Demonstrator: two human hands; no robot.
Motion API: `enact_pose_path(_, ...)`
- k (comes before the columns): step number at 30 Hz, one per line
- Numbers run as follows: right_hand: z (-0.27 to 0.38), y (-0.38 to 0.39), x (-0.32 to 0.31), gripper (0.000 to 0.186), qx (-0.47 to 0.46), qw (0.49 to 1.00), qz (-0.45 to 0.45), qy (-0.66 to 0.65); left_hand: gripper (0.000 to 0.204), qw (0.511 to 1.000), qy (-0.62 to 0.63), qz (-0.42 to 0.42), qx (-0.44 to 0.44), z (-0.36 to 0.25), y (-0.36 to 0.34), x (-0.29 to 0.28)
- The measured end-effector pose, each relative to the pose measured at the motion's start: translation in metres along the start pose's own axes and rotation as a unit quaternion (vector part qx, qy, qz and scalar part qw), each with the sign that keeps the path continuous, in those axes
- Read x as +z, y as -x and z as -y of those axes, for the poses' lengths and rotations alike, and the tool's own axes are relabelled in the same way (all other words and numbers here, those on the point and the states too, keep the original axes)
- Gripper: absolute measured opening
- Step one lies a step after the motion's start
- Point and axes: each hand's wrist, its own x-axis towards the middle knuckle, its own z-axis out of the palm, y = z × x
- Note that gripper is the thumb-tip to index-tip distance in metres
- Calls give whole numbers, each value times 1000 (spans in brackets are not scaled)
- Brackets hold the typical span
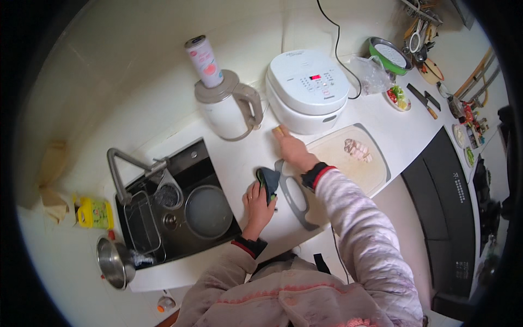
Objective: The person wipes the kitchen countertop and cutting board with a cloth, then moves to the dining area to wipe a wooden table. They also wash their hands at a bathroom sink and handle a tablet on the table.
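My left hand [257, 210] is over the counter between the sink and the cutting board, its fingers closed on a dark grey-green cloth-like piece [268, 182] with green edging. My right hand [296, 151] reaches across the board's left side to the front of the white rice cooker [308, 90]. Its fingers are closed around a small yellowish-brown piece [279, 131], whose kind I cannot make out. Sliced pale pinkish meat [358, 150] lies on the beige cutting board [338, 169], which has a grey handle loop at its left.
A kettle-like jug [226, 111] with a pink can [204, 62] on its lid stands at the back. The sink [163, 234] on the left holds a round pan [208, 212]. A plate of chopped vegetables [398, 98], a knife [422, 101] and a black cooktop [444, 207] are right.
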Motion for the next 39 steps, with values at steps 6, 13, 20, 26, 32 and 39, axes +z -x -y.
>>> enact_pose_path(6,-23,-63,53,26,-19,986,-9,163,63,995,-78,45,52,-5,-16,3)
enact_pose_path(13,-12,-36,8,13,-51,988,90,-113,46,992,-64,6,104,4,-26,12)
enact_pose_path(20,-58,82,-118,11,153,696,141,-687,26,984,146,71,-79,-15,-14,-5)
enact_pose_path(26,-156,215,-174,11,263,597,-8,-757,27,914,353,26,-200,-118,-13,-15)
enact_pose_path(32,-232,312,-200,20,293,548,-26,-783,35,852,464,6,-242,-292,-27,82)
enact_pose_path(39,-289,344,-214,48,229,730,-6,-644,32,798,582,101,-120,-446,-85,184)
